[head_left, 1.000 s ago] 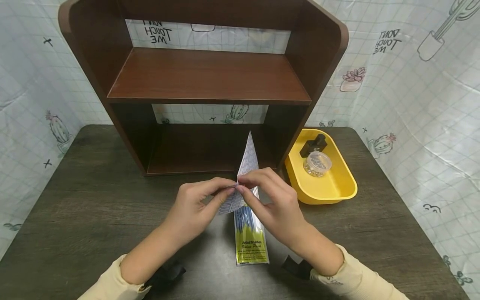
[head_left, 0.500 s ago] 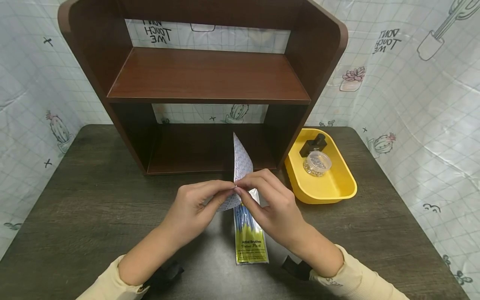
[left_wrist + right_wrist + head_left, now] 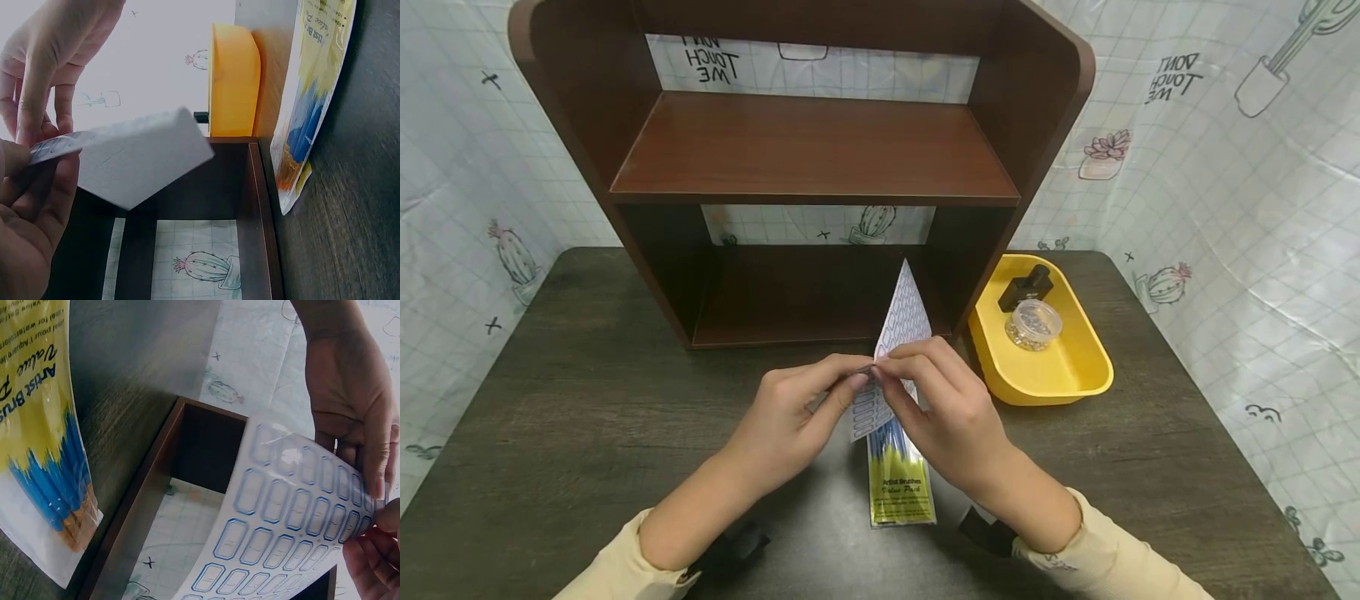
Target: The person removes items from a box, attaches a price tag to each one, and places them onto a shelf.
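A white sheet of blue-bordered label stickers [image 3: 904,321] is held up over the table and bends between both hands. My left hand [image 3: 797,412] pinches its near left edge between thumb and fingers. The fingertips of my right hand [image 3: 943,408] pinch at the same edge, right against the left fingertips. Rows of labels [image 3: 269,506] show in the right wrist view; the plain back of the sheet [image 3: 144,162] faces the left wrist camera. Below the hands lies a clear and yellow pack of artist brushes [image 3: 901,492], its upper part hidden by the sheet and right hand.
A dark brown two-tier shelf [image 3: 820,154] stands at the back of the dark wooden table [image 3: 587,433]. On its right is a yellow bin [image 3: 1060,379] with a black bottle [image 3: 1026,287] and a round clear jar [image 3: 1033,325]. A patterned curtain [image 3: 1225,208] surrounds the table.
The sheet's upper part swings left, then back right, and its lower corner now hangs further down. Both hands stay together at the edge, with small finger movements.
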`<state>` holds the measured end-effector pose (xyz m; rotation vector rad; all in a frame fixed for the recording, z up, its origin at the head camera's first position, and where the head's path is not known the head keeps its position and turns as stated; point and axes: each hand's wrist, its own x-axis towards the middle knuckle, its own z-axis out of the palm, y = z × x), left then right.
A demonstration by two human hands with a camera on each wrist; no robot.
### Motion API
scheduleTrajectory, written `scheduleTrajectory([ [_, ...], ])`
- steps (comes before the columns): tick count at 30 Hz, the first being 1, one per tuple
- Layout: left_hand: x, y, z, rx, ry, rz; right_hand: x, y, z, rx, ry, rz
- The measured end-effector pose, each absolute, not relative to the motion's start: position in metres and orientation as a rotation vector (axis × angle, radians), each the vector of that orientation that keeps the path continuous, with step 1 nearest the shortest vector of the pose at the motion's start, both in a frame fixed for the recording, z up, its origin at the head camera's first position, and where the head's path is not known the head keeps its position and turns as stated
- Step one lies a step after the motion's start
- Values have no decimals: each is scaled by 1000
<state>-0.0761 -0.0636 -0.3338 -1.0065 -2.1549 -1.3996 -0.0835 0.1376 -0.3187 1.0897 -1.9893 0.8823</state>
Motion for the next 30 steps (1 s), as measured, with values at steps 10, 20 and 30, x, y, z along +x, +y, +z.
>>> scheduleTrajectory([
  [10,-76,-64,-334,-979,-2127,-1513,-82,135,-319,1063,-1985,832],
  [20,-77,-65,-337,-916,-2120,-1529,-79,135,-316,1055,-2039,864],
  [30,-78,-66,-340,-884,-2099,-1556,-78,135,-316,1064,-2070,890],
])
